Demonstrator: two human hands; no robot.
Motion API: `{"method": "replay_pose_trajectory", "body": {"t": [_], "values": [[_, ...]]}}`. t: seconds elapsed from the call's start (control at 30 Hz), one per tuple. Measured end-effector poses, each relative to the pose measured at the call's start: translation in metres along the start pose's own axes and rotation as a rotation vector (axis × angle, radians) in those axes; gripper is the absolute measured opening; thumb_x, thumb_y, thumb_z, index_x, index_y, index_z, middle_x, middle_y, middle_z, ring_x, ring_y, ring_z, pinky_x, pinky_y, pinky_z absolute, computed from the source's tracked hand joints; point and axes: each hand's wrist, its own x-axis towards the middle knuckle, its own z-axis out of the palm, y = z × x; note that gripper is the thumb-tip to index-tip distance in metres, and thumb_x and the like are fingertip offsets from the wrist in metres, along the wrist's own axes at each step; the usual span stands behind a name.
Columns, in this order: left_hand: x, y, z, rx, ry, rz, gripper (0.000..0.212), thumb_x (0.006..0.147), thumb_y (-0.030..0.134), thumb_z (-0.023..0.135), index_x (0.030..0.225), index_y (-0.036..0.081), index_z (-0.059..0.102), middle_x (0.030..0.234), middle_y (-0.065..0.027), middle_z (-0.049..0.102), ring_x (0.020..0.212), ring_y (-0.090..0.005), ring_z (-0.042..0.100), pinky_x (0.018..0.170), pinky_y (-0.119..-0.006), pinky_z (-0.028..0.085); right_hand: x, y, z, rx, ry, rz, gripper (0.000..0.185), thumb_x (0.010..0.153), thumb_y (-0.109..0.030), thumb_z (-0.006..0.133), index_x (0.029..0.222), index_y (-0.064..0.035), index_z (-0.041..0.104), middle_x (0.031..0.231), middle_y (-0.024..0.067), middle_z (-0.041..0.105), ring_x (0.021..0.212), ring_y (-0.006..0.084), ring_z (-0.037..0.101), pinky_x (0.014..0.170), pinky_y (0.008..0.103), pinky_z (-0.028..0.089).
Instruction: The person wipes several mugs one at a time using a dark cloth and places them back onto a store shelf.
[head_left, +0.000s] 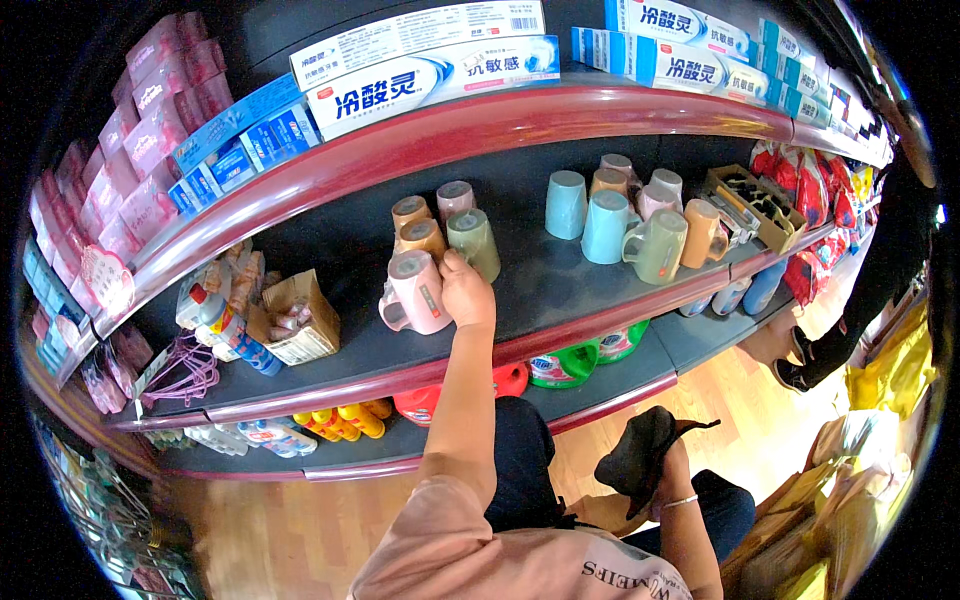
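My left hand (466, 291) reaches to the middle shelf, its fingers between an upside-down pink mug (417, 289) and a green mug (475, 244). Which mug it grips, if either, is unclear. Two orange mugs (422, 235) and another pink mug (455, 197) stand behind, also bottom up. Low at the right, my right hand (673, 469) holds a dark cloth (640, 456) above my lap. Farther right on that shelf is a second group of upturned mugs, with blue ones (605, 227), a green one (657, 246) and an orange one (700, 232).
Toothpaste boxes (435, 82) line the upper shelf. Left of the mugs are an open carton (298, 319), a blue bottle (244, 334) and purple hangers (184, 375). The red shelf edge (375, 382) runs below. Another person's legs (851, 300) and yellow bags (892, 360) are at right.
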Motion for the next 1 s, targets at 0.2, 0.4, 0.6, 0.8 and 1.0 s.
{"method": "replay_pose_trajectory", "body": {"t": [0.2, 0.4, 0.6, 0.8, 1.0], "values": [[0.007, -0.012, 0.022, 0.126, -0.043, 0.013, 0.032, 0.069, 0.007, 0.055, 0.095, 0.001, 0.038, 0.093, -0.0181, 0.049, 0.079, -0.0316, 0.054, 0.066, -0.035, 0.045, -0.022, -0.013, 0.019, -0.073, 0.116, 0.01, 0.042, 0.075, -0.036, 0.056, 0.097, -0.0001, 0.053, 0.083, 0.0082, 0.057, 0.072, 0.0196, 0.056, 0.063, 0.0303, 0.046], [0.004, -0.009, 0.018, 0.039, -0.046, -0.03, 0.035, 0.067, 0.005, 0.056, 0.095, -0.001, 0.037, 0.096, -0.0188, 0.048, 0.083, -0.0329, 0.052, 0.069, -0.038, 0.045, -0.032, -0.017, 0.025, -0.086, 0.186, 0.042, 0.039, 0.075, -0.034, 0.057, 0.091, 0.0015, 0.055, 0.079, 0.0082, 0.057, 0.067, 0.0197, 0.056, 0.059, 0.0309, 0.046], [0.0, 0.012, 0.0, 0.096, 0.082, 0.262, 0.04, 0.071, 0.006, 0.05, 0.108, -0.004, 0.039, 0.115, -0.0212, 0.042, 0.112, -0.0337, 0.036, 0.092, -0.045, 0.03, -0.017, -0.003, -0.006, -0.098, 0.149, -0.01, 0.032, 0.075, -0.03, 0.057, 0.086, 0.0007, 0.056, 0.074, 0.0069, 0.056, 0.063, 0.0188, 0.055, 0.055, 0.0302, 0.045], [0.025, 0.04, 0.018, 0.456, -0.271, 0.76, 0.037, 0.077, 0.015, 0.041, 0.11, 0.001, 0.05, 0.122, -0.0168, 0.041, 0.117, -0.0341, 0.031, 0.097, -0.051, 0.016, -0.026, -0.009, -0.003, -0.105, 0.081, -0.002, 0.024, 0.081, -0.029, 0.046, 0.082, -0.0056, 0.054, 0.075, 0.0033, 0.054, 0.068, 0.017, 0.052, 0.063, 0.0289, 0.043], [0.063, 0.045, 0.087, 0.739, -0.72, 0.693, 0.042, 0.081, 0.019, 0.038, 0.119, 0.002, 0.044, 0.124, -0.0163, 0.04, 0.119, -0.0345, 0.03, 0.096, -0.054, 0.013, -0.021, -0.006, -0.016, 0.035, 0.13, -0.049, 0.018, 0.082, -0.024, 0.046, 0.082, -0.0074, 0.052, 0.074, 0.0051, 0.053, 0.067, 0.0181, 0.052, 0.06, 0.0282, 0.045]]}}
